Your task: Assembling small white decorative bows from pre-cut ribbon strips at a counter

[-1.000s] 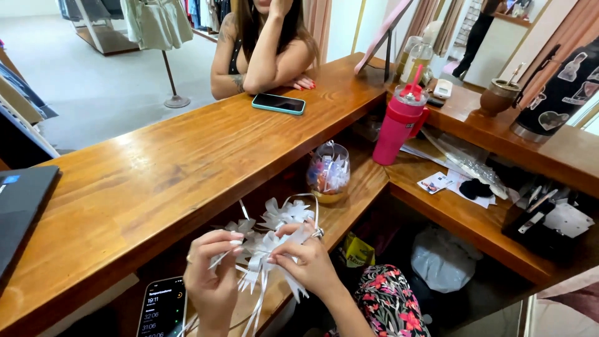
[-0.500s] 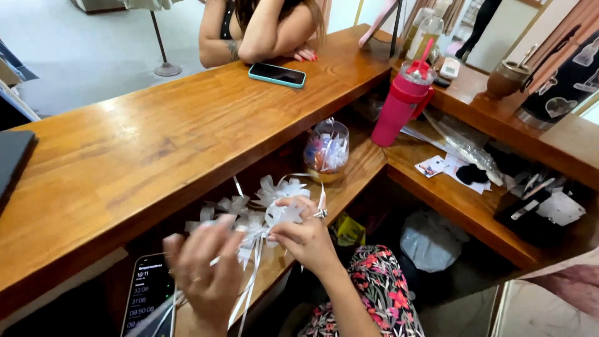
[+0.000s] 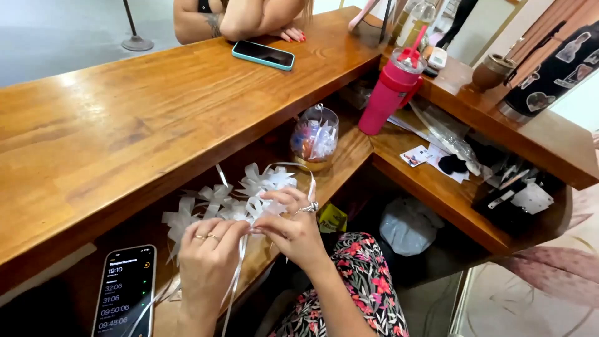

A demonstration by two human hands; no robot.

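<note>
Both of my hands work on a bunch of white ribbon bows [image 3: 240, 196] lying on the lower wooden shelf [image 3: 349, 156]. My left hand [image 3: 209, 262], with rings, pinches a ribbon strand that hangs down toward my lap. Just beside it, my right hand [image 3: 293, 228], with a ring, grips a loop of the same ribbon. The fingertips of the two hands meet at the bow.
A phone with a lit screen [image 3: 125, 290] lies left of my hands. A clear globe with ribbons [image 3: 314, 138], a pink tumbler [image 3: 392, 90] and a teal-cased phone [image 3: 263, 54] are on the wooden counter [image 3: 125, 118]. Another person's arms [image 3: 237, 19] rest at its far edge.
The view tipped downward and closer. My hands came together on the ribbon bow, with the left hand rising from lower left to meet the right.
</note>
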